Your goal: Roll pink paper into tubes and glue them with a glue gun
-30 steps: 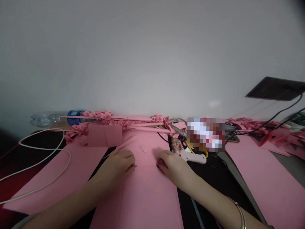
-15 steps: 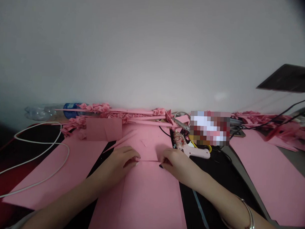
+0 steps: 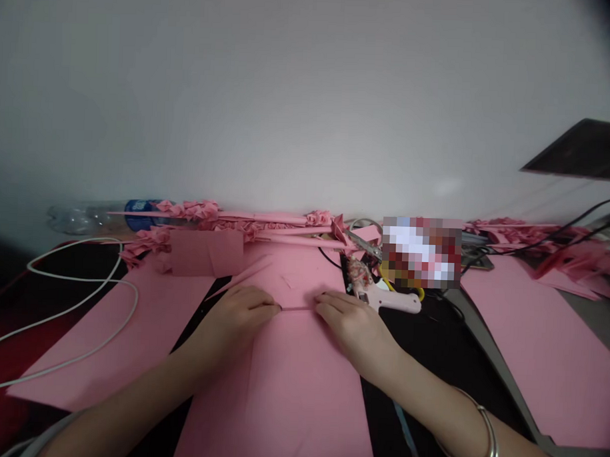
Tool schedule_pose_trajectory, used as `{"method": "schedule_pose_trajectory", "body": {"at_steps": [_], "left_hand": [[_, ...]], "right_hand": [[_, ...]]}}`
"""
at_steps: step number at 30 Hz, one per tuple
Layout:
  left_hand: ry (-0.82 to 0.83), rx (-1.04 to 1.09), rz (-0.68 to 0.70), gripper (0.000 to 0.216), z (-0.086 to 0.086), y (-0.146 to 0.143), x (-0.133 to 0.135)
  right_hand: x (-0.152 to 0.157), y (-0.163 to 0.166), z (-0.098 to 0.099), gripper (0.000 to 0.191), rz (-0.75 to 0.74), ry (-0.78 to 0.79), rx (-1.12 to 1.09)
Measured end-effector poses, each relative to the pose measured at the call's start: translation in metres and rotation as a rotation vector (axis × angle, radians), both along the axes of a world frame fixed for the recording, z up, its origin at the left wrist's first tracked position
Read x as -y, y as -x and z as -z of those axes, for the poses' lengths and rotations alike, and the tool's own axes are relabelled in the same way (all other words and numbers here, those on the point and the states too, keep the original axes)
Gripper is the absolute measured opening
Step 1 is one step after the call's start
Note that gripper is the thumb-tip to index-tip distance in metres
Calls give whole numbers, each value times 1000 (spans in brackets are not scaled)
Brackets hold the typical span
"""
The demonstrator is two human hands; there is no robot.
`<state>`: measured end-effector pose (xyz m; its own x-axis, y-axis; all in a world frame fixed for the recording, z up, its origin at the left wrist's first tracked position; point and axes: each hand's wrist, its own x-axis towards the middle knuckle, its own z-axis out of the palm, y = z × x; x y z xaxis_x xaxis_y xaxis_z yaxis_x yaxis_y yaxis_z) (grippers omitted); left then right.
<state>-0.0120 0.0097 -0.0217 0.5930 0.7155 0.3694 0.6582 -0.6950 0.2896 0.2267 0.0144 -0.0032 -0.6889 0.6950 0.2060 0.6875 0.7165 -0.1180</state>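
Observation:
A thin pink paper strip (image 3: 297, 309) stretches between my two hands above a large pink paper sheet (image 3: 289, 388) on the dark table. My left hand (image 3: 239, 316) pinches the strip's left end with its fingers closed. My right hand (image 3: 349, 320) pinches the right end, fingers pressed together; a silver bangle (image 3: 478, 434) sits on that wrist. Both hands rest on the pink sheet.
A pink glue gun (image 3: 390, 299) lies just right of my right hand. Folded pink paper flowers and rolled pink sticks (image 3: 265, 230) line the wall, with a plastic bottle (image 3: 100, 215) at left. A white cable (image 3: 76, 314) loops over another pink sheet (image 3: 125, 342). More pink sheets (image 3: 531, 330) lie right.
My hands lifted the fold's edge and drew it into a thin strip held between both pinches. The view shifted a little, hands sitting slightly farther up the sheet.

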Motion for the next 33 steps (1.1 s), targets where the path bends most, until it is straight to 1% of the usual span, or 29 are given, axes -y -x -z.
{"method": "schedule_pose_trajectory", "body": {"at_steps": [4,6,10,14,19,24,29,33], "left_hand": [[-133,-71,40,28,-2,-2,5],[-170,-127,52,31,-2,-2,8],[-168,-244,51,35,-2,-4,14],[-128,-322,4,39,-2,-9,23],[-80,-283,-79,40,2,-20,35],[-84,-292,-23,46,9,-33,42],[-91,-327,-61,48,18,-37,45],[-107,-337,-54,47,20,-33,46]], "right_hand": [[8,3,-1,28,9,-3,34],[11,2,0,34,-9,-29,37],[17,0,4,42,-32,-80,87],[26,0,9,42,-14,-58,144],[34,4,12,45,54,21,73],[38,9,16,52,69,53,78],[39,14,18,55,50,53,88],[39,9,15,56,70,30,94]]}}
